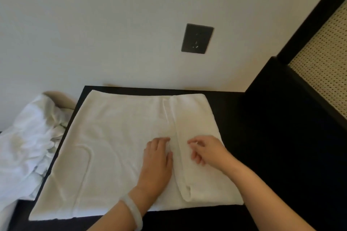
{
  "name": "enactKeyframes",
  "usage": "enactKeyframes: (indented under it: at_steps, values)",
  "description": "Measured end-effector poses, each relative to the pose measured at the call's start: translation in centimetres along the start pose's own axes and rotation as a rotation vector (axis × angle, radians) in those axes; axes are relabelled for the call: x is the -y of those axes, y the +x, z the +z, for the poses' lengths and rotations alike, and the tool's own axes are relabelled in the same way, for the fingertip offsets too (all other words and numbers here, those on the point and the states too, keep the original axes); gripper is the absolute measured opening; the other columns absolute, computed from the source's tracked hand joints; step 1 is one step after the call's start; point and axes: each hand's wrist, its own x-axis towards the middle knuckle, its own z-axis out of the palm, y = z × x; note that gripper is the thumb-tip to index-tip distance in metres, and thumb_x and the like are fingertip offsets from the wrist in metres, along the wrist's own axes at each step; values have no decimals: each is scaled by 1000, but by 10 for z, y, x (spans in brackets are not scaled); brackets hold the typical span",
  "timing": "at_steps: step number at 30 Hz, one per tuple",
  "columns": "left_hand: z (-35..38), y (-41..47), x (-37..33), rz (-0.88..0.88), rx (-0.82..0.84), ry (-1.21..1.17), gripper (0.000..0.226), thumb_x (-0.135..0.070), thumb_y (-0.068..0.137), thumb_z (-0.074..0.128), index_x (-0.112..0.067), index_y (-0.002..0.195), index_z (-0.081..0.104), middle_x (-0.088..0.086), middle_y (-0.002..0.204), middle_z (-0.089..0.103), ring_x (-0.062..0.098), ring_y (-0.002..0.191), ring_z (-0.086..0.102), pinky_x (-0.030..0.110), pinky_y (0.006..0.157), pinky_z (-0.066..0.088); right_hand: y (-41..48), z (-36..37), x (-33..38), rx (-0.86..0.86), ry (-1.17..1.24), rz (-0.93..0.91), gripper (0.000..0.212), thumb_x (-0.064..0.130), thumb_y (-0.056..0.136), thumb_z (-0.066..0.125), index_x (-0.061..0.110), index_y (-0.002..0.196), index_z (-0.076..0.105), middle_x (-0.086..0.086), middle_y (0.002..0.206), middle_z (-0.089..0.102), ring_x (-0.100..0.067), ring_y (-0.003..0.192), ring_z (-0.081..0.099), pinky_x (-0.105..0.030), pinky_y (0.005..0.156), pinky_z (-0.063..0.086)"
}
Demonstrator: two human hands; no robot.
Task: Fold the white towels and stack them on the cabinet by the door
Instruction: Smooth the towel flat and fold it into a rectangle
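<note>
A white towel [112, 142] lies spread across the black cabinet top [234, 127], its right third folded over into a long flap [195, 124]. My left hand [157, 159] rests flat on the towel just left of the flap's edge, fingers straight. Over the flap hovers my right hand [204, 150], its fingers loosely curled and touching the cloth; it grips nothing that I can see. A pale bangle sits on my left wrist.
A heap of crumpled white linen [32, 142] lies left of the cabinet. A dark wall socket [197, 38] is on the white wall behind. A black frame with a woven cane panel [323, 58] rises at the right.
</note>
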Motion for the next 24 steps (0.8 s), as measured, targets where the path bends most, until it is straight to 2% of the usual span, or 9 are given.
enactKeyframes:
  at_steps: [1,3,5,8,12,15,19,22,24]
  values:
    - [1,-4,-7,-3,18,-3,41,-39,89,37,-17,118,56,-4,112,49,14,104,44,27,94,36,9,-4,6,-83,8,-8,22,17,102,52,12,118,66,0,73,68,-9,59,60,-23,57,52]
    - [3,-9,-20,-40,121,26,21,-34,94,46,-19,107,54,-7,104,42,12,99,40,23,89,35,29,-8,19,-181,-39,-32,19,18,102,51,13,113,65,-2,86,68,-13,73,63,-28,73,57]
    - [6,-10,-27,-125,198,87,17,-35,96,52,-19,103,53,-5,105,42,15,103,41,25,92,37,50,-6,33,-184,-170,-56,24,25,102,51,14,122,60,0,102,65,-15,90,62,-34,88,55]
    - [7,-1,-35,-277,252,176,35,-48,94,55,-15,107,57,2,113,46,21,111,43,30,98,38,74,12,48,-149,-398,-36,48,39,99,55,13,136,41,-6,121,56,-18,101,56,-31,84,47]
    - [14,13,-47,-390,334,209,48,-57,92,54,-14,109,67,5,120,48,26,118,42,34,104,33,91,27,55,-228,-576,22,72,39,97,56,12,150,17,-12,124,49,-24,102,55,-34,80,47]
    - [19,17,-54,-418,316,235,48,-57,92,54,-14,109,68,5,121,48,26,120,41,35,104,31,95,27,56,-308,-620,59,63,34,94,62,12,142,27,-14,128,43,-26,108,51,-36,88,46]
    - [23,16,-55,-456,196,210,44,-54,91,55,-15,110,64,3,118,45,24,115,41,33,101,33,96,29,58,-327,-714,29,49,24,92,65,9,131,39,-14,127,46,-25,108,52,-32,86,45]
    - [23,20,-58,-481,172,174,44,-53,91,55,-15,113,61,3,119,44,23,114,41,32,101,33,92,17,64,-311,-614,1,34,17,96,58,8,126,46,-12,121,53,-24,99,57,-32,82,48]
    - [20,25,-58,-488,226,140,38,-49,93,53,-14,104,64,3,117,49,24,114,42,33,101,34,86,12,65,-365,-522,-62,26,12,98,52,7,123,50,-10,119,54,-18,90,54,-28,76,46]
